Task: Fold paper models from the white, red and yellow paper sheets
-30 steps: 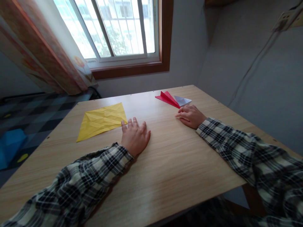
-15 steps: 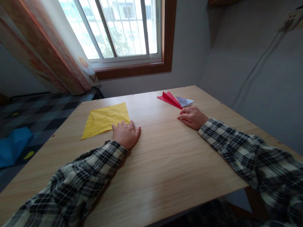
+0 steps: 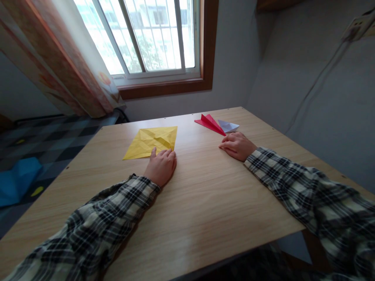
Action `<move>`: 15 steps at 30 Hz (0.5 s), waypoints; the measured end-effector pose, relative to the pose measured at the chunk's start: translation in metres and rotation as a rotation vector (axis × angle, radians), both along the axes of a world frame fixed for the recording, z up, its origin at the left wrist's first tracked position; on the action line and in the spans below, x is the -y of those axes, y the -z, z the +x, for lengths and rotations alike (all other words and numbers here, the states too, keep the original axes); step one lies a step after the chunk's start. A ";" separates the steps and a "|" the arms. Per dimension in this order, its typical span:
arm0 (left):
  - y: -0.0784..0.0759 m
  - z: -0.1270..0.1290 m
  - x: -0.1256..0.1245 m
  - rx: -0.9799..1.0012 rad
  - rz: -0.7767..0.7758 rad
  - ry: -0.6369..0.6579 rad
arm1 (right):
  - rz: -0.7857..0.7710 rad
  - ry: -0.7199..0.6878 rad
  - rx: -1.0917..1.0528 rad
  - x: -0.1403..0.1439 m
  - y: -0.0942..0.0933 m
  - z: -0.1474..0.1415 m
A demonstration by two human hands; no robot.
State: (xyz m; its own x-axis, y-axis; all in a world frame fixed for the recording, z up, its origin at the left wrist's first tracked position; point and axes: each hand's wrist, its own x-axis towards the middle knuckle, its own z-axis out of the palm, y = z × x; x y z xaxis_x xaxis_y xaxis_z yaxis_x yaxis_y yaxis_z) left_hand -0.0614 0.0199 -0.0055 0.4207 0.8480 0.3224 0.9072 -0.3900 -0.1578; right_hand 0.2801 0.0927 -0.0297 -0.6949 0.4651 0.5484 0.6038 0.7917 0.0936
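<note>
A creased sheet of yellow paper lies flat on the wooden table, left of the middle. My left hand is on its near right corner, fingers closed on the edge there and covering that corner. Farther right my right hand rests on the tabletop with its fingers drawn together and nothing visible in them. Just beyond its fingertips is the nose of a red paper plane. Beside the plane, behind my right hand, sits a small white paper boat.
Under everything is the light wooden table, its far edge near a window with a brown frame. At left, a blue folded paper lies on checked cloth. A curtain hangs left; a cable runs down the right wall.
The yellow paper has slid right and turned a little along with my left hand, whose thumb has come in from its spread position. My right hand, the plane and the boat stay put.
</note>
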 end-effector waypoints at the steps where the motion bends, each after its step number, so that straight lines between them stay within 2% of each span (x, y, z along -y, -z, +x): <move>1: 0.000 0.000 0.000 0.018 0.002 0.031 | -0.003 0.000 -0.004 0.000 0.000 0.000; 7: -0.004 0.005 0.010 0.112 0.039 0.195 | 0.021 -0.009 -0.010 0.001 0.000 0.001; 12: -0.007 0.023 0.039 0.160 0.062 0.315 | 0.032 -0.009 -0.048 0.009 -0.002 -0.004; 15: -0.008 0.034 0.057 0.197 0.057 0.379 | 0.037 -0.057 -0.066 0.018 -0.005 -0.013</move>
State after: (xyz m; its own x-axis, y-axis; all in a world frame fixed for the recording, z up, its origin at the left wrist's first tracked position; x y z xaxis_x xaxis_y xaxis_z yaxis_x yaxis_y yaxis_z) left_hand -0.0274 -0.0372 0.0030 0.6247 0.6237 0.4698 0.7162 -0.6974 -0.0265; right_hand 0.2675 0.0747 -0.0247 -0.6814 0.4046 0.6099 0.5636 0.8217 0.0846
